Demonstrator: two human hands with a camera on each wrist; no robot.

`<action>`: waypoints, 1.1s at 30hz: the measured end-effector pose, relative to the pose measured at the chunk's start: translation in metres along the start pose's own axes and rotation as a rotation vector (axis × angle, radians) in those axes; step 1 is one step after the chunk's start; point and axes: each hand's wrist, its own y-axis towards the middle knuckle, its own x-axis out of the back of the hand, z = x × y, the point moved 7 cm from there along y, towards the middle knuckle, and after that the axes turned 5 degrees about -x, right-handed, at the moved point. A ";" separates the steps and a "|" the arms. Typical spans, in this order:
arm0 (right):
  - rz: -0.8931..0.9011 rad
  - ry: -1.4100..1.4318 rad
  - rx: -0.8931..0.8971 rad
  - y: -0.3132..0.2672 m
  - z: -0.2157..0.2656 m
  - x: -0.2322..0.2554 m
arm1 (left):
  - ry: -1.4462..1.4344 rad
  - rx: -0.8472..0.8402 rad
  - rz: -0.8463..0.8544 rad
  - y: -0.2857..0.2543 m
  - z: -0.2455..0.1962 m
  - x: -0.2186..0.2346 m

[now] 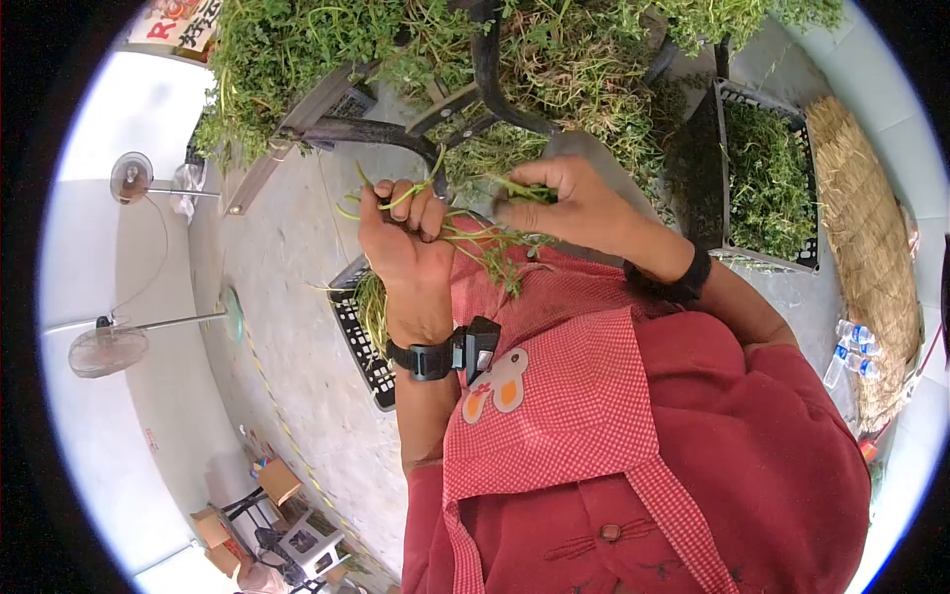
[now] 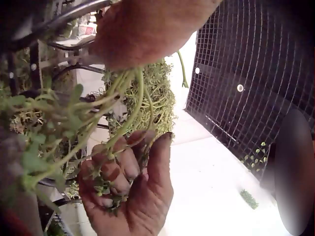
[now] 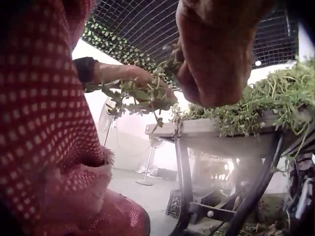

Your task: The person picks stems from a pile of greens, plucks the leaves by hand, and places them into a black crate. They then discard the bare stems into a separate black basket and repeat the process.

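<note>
While left hand [image 1: 401, 233] grips stems [image 1: 475, 243], fingers curled round them, right hand [image 1: 569, 203] pinches sprig tips just beside; stems span between hands, above apron [image 1: 574, 396], near table [image 3: 221, 129].

Two standing fans [image 1: 104, 346] — black crate [image 1: 762, 183] of greens, straw bundle [image 1: 871, 228].

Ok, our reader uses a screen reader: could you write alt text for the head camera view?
Two hands hold a bunch of green stems above a red checked apron: the left hand grips them, the right hand pinches their tips. Heaped greens lie beyond.
</note>
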 end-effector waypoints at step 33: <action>-0.130 -1.025 0.085 0.030 -0.048 0.002 | 0.255 -0.138 -0.152 -0.019 0.001 -0.007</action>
